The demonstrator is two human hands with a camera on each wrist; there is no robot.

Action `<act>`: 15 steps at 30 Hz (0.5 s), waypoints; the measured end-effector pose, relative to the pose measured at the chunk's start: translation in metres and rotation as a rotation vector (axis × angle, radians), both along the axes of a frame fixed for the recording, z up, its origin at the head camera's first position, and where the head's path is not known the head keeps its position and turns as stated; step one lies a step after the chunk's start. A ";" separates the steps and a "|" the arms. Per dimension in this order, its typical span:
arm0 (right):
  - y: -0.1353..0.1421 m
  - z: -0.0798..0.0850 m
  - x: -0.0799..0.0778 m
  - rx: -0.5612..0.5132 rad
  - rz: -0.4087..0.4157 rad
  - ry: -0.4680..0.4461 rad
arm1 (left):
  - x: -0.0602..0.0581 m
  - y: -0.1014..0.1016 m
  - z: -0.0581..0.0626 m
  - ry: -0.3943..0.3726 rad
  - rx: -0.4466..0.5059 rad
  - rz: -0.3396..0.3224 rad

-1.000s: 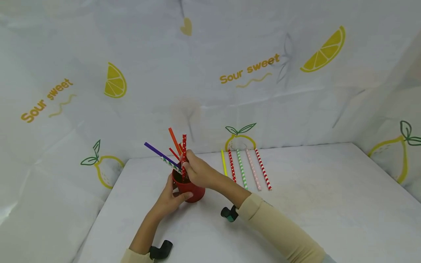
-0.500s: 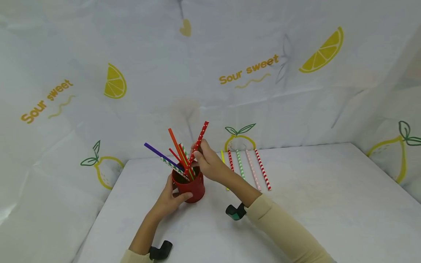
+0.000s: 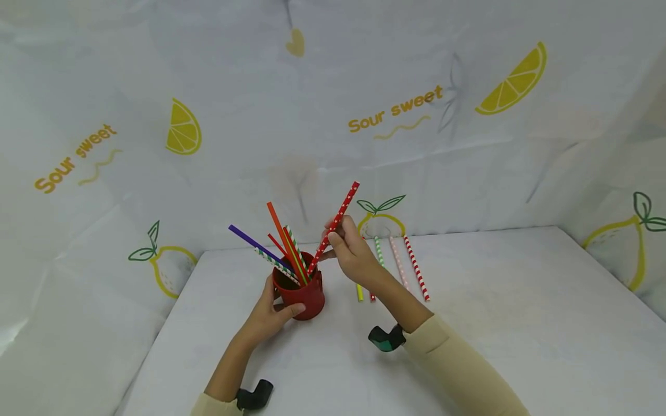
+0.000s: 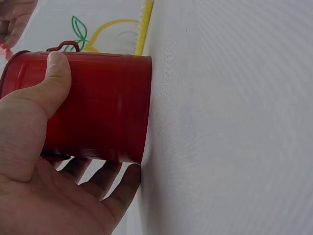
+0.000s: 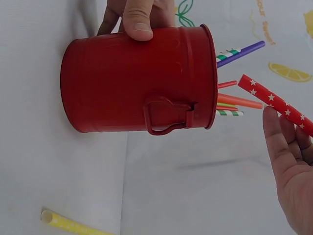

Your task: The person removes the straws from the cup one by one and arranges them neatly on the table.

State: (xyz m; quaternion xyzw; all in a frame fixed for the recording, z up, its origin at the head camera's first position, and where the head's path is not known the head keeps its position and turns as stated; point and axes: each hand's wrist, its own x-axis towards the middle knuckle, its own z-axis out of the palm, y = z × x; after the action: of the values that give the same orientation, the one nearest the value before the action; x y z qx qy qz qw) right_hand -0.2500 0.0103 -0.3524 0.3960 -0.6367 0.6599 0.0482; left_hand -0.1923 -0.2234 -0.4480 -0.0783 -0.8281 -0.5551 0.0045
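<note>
My left hand holds a small red metal bucket upright on the table, thumb on its near side and fingers round the far side. Several straws lean out of the bucket, among them a purple straw, an orange straw and green-and-white patterned ones. To the right of the rim, my right hand pinches a red straw with white stars, tilted with its top to the right. In the right wrist view, the lower end of this star straw shows outside the bucket's mouth.
A row of straws lies on the white table behind my right hand: yellow, red, green-striped, pink and red-and-white striped. My right hand partly hides them. A lemon-printed white sheet stands behind.
My right hand has moved right, away from the bucket, drawing the red star straw up out of it and tilting it. My left hand and the bucket have stayed in place.
</note>
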 end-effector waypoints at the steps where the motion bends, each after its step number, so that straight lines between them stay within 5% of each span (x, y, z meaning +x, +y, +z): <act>1: 0.002 -0.001 0.000 -0.003 -0.003 -0.006 | 0.000 0.000 0.000 -0.001 0.001 -0.001; 15: 0.032 -0.010 0.001 0.000 -0.116 -0.117 | 0.000 0.000 -0.002 0.010 0.011 -0.014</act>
State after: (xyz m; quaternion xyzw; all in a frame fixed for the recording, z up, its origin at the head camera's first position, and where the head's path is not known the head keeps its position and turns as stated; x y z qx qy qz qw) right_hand -0.2490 0.0427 -0.3624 0.3193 -0.6602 0.6781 0.0490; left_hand -0.1924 -0.2237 -0.4505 -0.0866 -0.8246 -0.5591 0.0050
